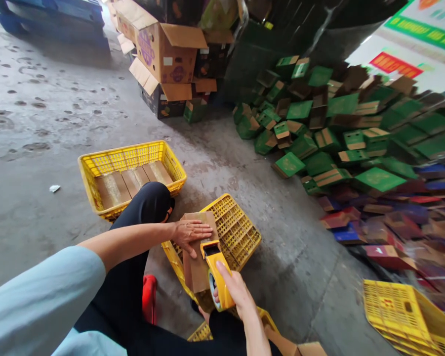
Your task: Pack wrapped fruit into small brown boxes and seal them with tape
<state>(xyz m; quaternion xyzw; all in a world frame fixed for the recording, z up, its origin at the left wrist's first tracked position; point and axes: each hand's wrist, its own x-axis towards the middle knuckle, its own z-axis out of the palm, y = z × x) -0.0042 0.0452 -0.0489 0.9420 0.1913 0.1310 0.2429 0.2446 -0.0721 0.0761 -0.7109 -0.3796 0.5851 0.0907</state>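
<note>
Foreground: your light-blue left sleeve. Beyond it, your left hand lies palm-down across the box, fingers straight, thumb apart. Your right hand curls around the tape dispenser, thumb along its top. The box rests along the left edge of the upturned yellow crate.

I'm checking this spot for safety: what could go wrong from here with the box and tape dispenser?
The left hand lies with its fingers close to the front of the tape dispenser in the right hand; a slip might catch them. The cardboard box sits toward one side of the yellow crate beneath it, so uneven pressure could shift it.
</note>
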